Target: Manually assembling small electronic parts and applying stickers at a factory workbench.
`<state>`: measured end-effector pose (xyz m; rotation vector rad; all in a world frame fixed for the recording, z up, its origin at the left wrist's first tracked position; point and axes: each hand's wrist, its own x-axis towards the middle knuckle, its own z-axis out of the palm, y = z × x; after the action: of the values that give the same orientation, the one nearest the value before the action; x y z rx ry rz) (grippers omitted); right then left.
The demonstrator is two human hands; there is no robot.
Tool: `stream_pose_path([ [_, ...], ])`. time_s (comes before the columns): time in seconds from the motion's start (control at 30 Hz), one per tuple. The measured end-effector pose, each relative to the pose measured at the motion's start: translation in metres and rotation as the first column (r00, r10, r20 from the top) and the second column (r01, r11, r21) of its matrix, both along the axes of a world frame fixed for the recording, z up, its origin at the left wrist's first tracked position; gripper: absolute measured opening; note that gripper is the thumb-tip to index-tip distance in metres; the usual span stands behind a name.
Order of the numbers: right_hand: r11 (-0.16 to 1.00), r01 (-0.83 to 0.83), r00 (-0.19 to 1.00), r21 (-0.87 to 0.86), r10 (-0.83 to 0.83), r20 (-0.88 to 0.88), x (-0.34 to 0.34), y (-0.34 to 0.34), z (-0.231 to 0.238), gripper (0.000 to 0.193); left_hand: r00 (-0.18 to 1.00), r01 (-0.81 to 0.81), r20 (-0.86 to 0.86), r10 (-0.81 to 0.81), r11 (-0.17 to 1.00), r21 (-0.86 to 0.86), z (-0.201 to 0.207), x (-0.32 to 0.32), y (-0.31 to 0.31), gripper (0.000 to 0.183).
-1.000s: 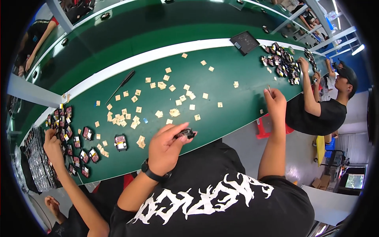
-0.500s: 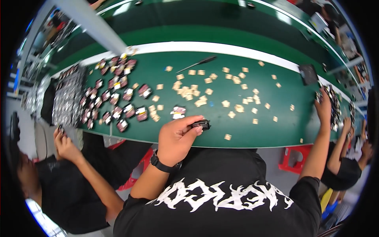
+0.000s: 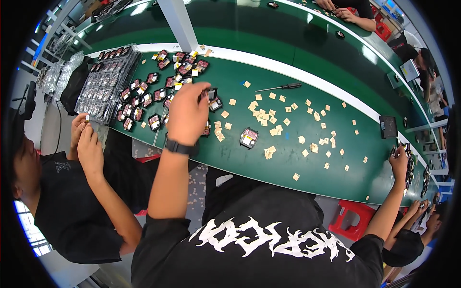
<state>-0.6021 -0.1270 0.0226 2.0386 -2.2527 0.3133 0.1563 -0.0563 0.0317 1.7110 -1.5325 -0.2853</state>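
My left hand [image 3: 188, 115], with a black watch at its wrist, is over the cluster at the left of the table. Its fingers pinch a small black case [image 3: 212, 93], partly hidden by the hand. Around it lie several black cases with dark red circuit boards and white-and-yellow labels [image 3: 154, 122]. One such case [image 3: 249, 138] lies apart, in front of me. Far to the right, my right hand [image 3: 398, 163] is closed at the edge of a heap of small black parts [image 3: 410, 165], its fingertips on one dark part.
Many small tan squares [image 3: 261, 115] are scattered over the green table [image 3: 230, 163]. Behind them are a screwdriver [image 3: 283, 88] and a black box [image 3: 388, 126]. Clear plastic trays [image 3: 103, 84] stack at the left. A co-worker's hands [image 3: 87, 144] work there; others sit to the right.
My left hand has moved left and away from me with the black case, from near the table's front edge to the cluster. My right hand stays by the heap. The whole view has turned.
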Motion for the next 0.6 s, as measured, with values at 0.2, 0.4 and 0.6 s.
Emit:
stream_pose_path([
  [0.2, 0.978, -0.197, 0.974, -0.074, 0.204, 0.095, 0.135, 0.043, 0.047, 0.029, 0.959, -0.099, 0.279, 0.047, 0.98, 0.174, -0.011, 0.019, -0.061, 0.025],
  [0.4, 0.941, -0.333, 0.861, -0.056, 0.328, 0.389, 0.265, 0.086, 0.069, 0.034, 0.854, -0.07, 0.519, 0.037, 0.997, 0.044, 0.008, -0.002, -0.05, 0.036],
  [0.6, 0.779, -0.624, 0.669, -0.065, 0.576, 0.47, 0.349, 0.103, 0.068, 0.033, 0.593, 0.699, -0.688, -0.419, 0.692, 0.181, 0.026, -0.138, 0.018, 0.056],
])
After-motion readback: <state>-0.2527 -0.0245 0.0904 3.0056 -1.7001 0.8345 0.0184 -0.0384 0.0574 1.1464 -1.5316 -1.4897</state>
